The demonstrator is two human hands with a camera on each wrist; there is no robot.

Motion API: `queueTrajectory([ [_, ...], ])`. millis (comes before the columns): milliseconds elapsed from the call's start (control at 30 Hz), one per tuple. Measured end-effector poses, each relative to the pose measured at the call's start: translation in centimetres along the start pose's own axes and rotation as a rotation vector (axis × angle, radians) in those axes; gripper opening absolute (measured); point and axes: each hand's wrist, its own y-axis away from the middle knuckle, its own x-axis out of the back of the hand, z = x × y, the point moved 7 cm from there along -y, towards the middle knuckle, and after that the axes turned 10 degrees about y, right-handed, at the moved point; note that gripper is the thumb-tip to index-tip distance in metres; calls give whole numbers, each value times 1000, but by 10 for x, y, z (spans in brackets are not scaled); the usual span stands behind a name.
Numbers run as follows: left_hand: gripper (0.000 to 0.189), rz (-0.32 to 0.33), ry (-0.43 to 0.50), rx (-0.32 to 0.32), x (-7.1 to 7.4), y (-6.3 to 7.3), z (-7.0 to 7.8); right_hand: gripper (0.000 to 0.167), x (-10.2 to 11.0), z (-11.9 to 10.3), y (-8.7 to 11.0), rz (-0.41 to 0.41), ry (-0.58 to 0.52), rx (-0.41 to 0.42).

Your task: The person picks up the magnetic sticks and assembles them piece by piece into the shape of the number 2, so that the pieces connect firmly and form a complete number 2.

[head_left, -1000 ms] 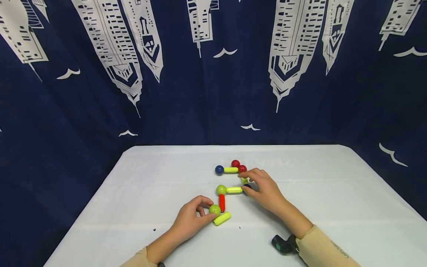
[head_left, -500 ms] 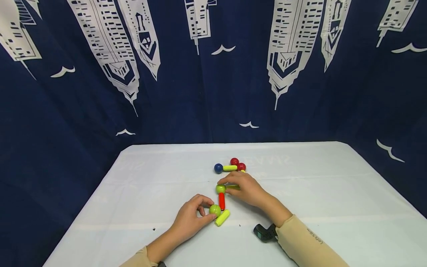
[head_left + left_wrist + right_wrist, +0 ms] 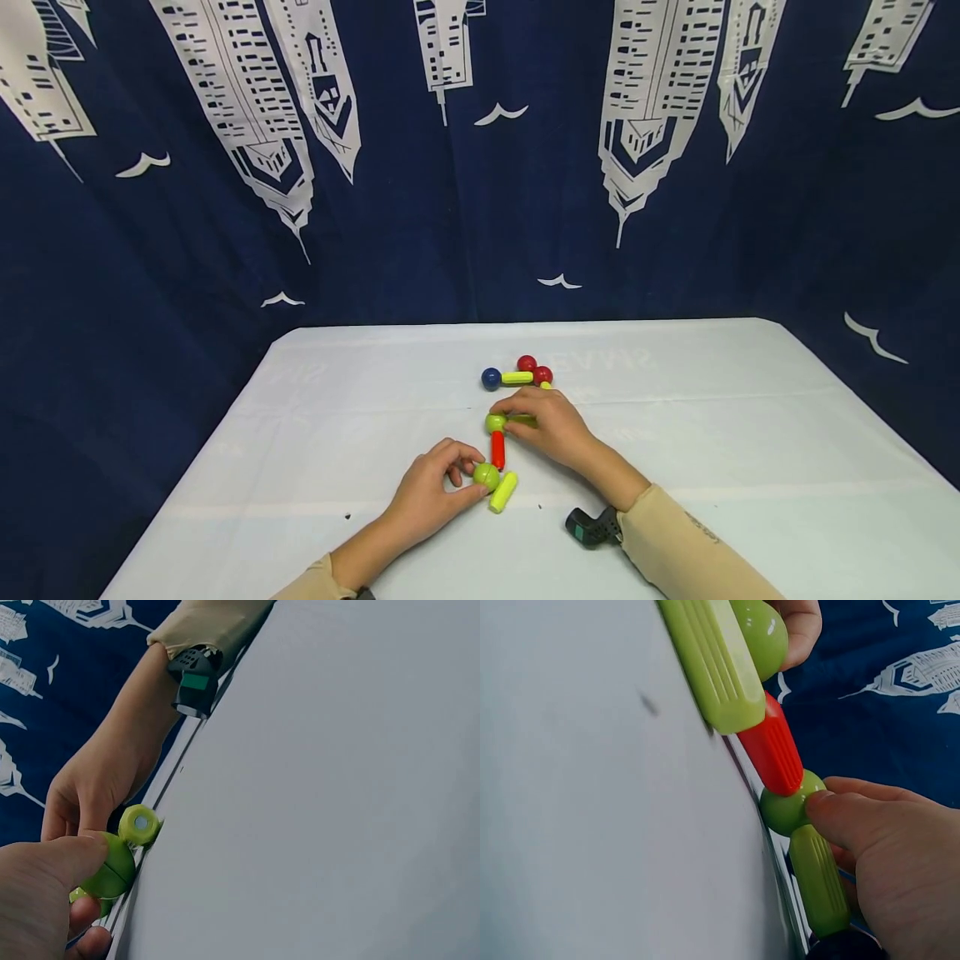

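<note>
Near the front of the layout my left hand (image 3: 427,490) pinches a green ball (image 3: 487,477) between thumb and fingers. Leaning against that ball is a loose yellow-green rod (image 3: 139,823), its end showing a round metal-coloured disc. My right hand (image 3: 553,427) grips another green ball (image 3: 786,814) farther back, thumb on its side. From this ball a red rod (image 3: 498,450) points toward the left hand's ball; whether the two touch is unclear. A second yellow-green rod (image 3: 819,879) runs from the right hand's ball beneath that hand to a dark ball (image 3: 846,945).
Behind the right hand, a blue ball (image 3: 491,379), a yellow-green rod (image 3: 517,377) and two red balls (image 3: 542,376) lie joined or touching. All rest on a white table (image 3: 337,400). A dark blue printed cloth (image 3: 420,233) hangs behind. A black wrist camera (image 3: 592,528) sits on the right wrist.
My right hand has moved left from the dark blue ball to the green ball and taken hold of it. The loose yellow-green rod has turned, and the left hand's ball has shifted slightly right.
</note>
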Motion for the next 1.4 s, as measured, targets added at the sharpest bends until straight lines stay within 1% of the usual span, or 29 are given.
queueTrajectory([
  [100, 30, -11, -15, -11, -1, 0, 1, 25, 0, -1, 0, 13, 13, -11],
  [233, 30, -27, -21, -2, -2, 1, 1, 25, 2, -3, 0, 29, 27, -13],
  [433, 31, -41, 33, -27, -2, 1, 3, 24, 2, -4, -1, 27, 30, -15],
  [567, 30, -44, 51, -31, -2, 2, 3, 24, 1, -5, 0, 20, 37, -13],
  [967, 27, -61, 73, -11, -3, 1, 3, 25, 1, -3, 1, 19, 57, -49],
  [1033, 27, -89, 76, -3, -5, 1, 2, 25, 4, -4, 1, 28, 71, -58],
  [1067, 27, -114, 76, 6, -5, 0, 2, 25, 6, -5, 1, 38, 78, -61],
  [1167, 30, -210, 56, 41, -5, -1, 4, 23, 17, -7, 0, 75, 74, -61],
  [1267, 35, -318, 33, 65, -4, -6, 8, 20, 31, -10, -1, 99, 52, -67],
  [1333, 38, -384, 18, 61, -5, -10, 12, 18, 37, -9, 1, 81, 25, -82],
  [1400, 40, -447, -2, 55, -7, -15, 16, 16, 40, -9, 6, 37, -14, -90],
])
